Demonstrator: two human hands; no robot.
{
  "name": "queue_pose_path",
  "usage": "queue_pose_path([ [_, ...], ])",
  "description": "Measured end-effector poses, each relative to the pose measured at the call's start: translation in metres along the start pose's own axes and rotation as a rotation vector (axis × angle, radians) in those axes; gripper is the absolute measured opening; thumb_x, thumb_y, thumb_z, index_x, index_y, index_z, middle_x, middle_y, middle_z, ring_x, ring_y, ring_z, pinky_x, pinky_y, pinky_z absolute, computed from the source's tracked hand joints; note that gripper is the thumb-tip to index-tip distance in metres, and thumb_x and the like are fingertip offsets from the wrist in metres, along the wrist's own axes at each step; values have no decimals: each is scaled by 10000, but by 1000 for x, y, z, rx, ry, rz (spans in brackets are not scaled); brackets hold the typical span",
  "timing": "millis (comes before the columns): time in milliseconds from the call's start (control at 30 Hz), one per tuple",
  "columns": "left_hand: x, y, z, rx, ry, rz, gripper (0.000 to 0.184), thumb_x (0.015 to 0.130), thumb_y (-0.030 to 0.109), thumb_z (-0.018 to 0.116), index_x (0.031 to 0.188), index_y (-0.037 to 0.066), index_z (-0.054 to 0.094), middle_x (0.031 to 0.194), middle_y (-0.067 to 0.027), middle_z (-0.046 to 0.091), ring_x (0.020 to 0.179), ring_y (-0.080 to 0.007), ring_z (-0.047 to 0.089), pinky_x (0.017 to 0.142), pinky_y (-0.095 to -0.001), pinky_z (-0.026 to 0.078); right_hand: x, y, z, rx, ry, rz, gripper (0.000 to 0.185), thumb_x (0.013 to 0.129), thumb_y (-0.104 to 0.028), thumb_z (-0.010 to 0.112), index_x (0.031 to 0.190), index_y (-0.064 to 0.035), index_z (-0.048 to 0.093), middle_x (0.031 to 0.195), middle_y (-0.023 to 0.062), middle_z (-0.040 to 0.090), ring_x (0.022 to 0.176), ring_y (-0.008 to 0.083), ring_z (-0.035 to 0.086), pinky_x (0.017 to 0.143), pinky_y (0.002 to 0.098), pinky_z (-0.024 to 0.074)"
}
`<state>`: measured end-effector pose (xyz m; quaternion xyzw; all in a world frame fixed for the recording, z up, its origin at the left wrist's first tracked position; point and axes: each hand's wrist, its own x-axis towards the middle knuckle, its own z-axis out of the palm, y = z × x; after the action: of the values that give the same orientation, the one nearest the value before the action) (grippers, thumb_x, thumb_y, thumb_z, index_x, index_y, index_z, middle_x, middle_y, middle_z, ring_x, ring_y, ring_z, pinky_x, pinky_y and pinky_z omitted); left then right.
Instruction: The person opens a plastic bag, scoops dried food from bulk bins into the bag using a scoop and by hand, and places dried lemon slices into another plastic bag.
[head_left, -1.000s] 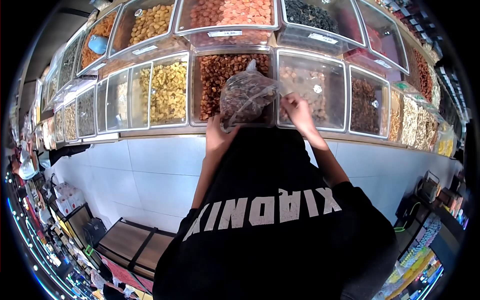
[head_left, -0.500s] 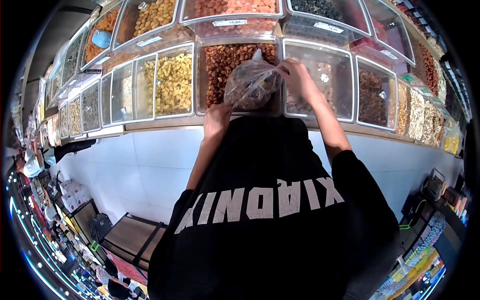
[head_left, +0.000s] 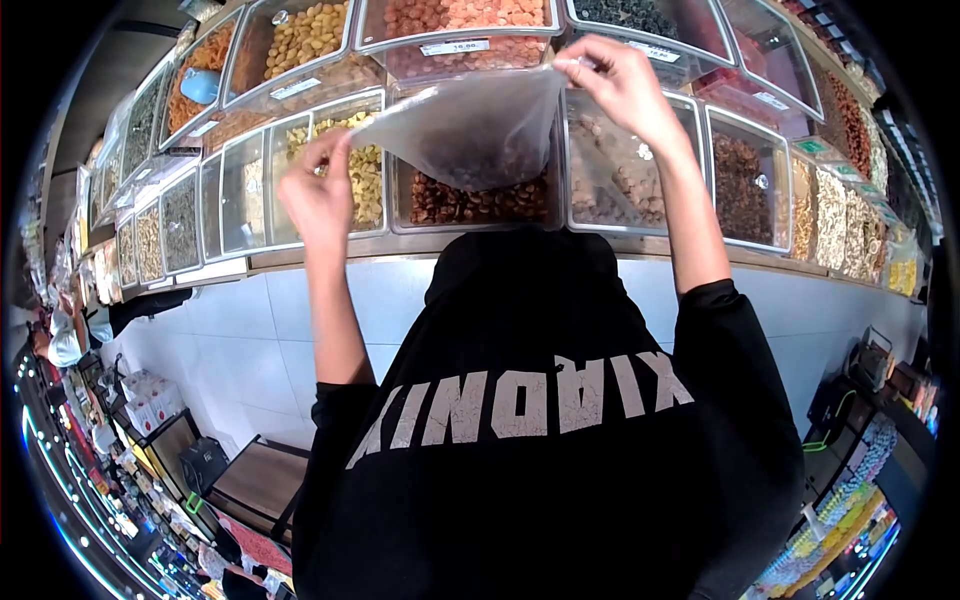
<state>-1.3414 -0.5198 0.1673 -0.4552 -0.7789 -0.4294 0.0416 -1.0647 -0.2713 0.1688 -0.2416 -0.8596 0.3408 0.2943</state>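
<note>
A clear plastic bag (head_left: 465, 130) is stretched wide between my two hands, above a bin of glossy reddish-brown dried food pieces (head_left: 470, 208). My left hand (head_left: 322, 190) pinches the bag's left corner in front of a bin of yellow pieces (head_left: 367, 185). Higher up, my right hand (head_left: 618, 88) grips the bag's right corner, close to the upper row of bins. The bag sags in the middle and looks dark there; whether that is content or the bin seen through it, I cannot tell.
Lidded clear bins (head_left: 640, 170) flank the reddish-brown one. Above stands another row, with orange pieces (head_left: 490, 15) and a price label (head_left: 455, 47). A blue scoop (head_left: 202, 86) lies at upper left. A brown low table (head_left: 262, 485) stands at lower left on the pale floor (head_left: 230, 345).
My hands have moved apart, the left one out to the left and the right one upward. The bag, crumpled before, is now spread flat between them.
</note>
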Motion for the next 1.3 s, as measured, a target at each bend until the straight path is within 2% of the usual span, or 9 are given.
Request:
queue_pose_path([
  [133, 41, 15, -26, -55, 114, 29, 165, 920, 178, 736, 1017, 55, 786, 889, -120, 768, 560, -66, 572, 498, -211, 425, 24, -25, -26, 178, 41, -36, 179, 952, -143, 706, 1059, -4, 739, 928, 51, 730, 823, 100, 676, 736, 232, 542],
  [200, 61, 41, -44, -110, 96, -75, 192, 928, 162, 746, 1056, 21, 769, 914, -99, 760, 776, -96, 668, 698, -228, 526, 33, -67, -49, 162, 62, 9, 120, 954, -86, 644, 1025, 4, 680, 801, 68, 700, 727, 154, 666, 666, 295, 531],
  [233, 71, 48, -50, -109, 106, -90, 202, 934, 157, 742, 1074, 12, 762, 891, -83, 750, 774, -79, 650, 699, -214, 512, 38, -84, -54, 288, 132, -18, 106, 921, -107, 720, 887, -6, 713, 763, -3, 658, 717, 41, 582, 639, 218, 466],
  [467, 96, 65, -45, -396, 42, -13, 205, 935, 124, 734, 1081, -20, 742, 943, -84, 742, 852, -125, 698, 777, -258, 566, 44, -84, -74, 258, 152, -44, 112, 935, -126, 711, 945, -15, 722, 787, 13, 683, 702, 70, 610, 650, 231, 503],
  [633, 113, 111, -38, -483, 69, 264, 192, 914, 35, 723, 1092, -38, 729, 1035, -158, 745, 946, -165, 715, 859, -301, 582, 15, -101, -127, 103, 439, -87, 135, 915, -124, 722, 977, -4, 726, 805, 22, 713, 702, 86, 629, 666, 247, 512],
  [733, 108, 164, -30, -616, 12, 466, 131, 942, 15, 684, 1067, 14, 723, 995, -62, 742, 813, -73, 638, 715, -200, 505, -30, -94, -187, -84, 634, -89, 180, 940, -80, 708, 1070, 42, 734, 1008, 104, 739, 879, 126, 689, 768, 246, 557],
  [900, 95, 194, 10, -759, -38, 860, 168, 859, -51, 718, 1024, -20, 724, 1009, -167, 738, 926, -181, 708, 837, -306, 561, -157, -96, -253, -149, 787, -289, 161, 926, 36, 657, 1045, 130, 710, 1059, 219, 713, 940, 238, 691, 811, 288, 568],
  [1200, -20, 189, 174, -590, -680, 590, 134, 901, 169, 701, 1008, 99, 738, 1274, -59, 668, 1087, -237, 668, 912, -348, 543, -324, -90, -144, -385, 664, 733, 129, 913, -46, 702, 1004, 13, 772, 1018, 121, 748, 931, 186, 689, 870, 286, 527],
  [1300, -53, 155, 243, -463, -781, 620, 148, 922, 182, 653, 1013, 96, 732, 1291, -69, 651, 1180, -265, 616, 989, -385, 502, -355, -39, -95, -295, 682, 787, 144, 925, -79, 696, 994, 34, 752, 1023, 140, 747, 918, 202, 705, 842, 296, 545],
])
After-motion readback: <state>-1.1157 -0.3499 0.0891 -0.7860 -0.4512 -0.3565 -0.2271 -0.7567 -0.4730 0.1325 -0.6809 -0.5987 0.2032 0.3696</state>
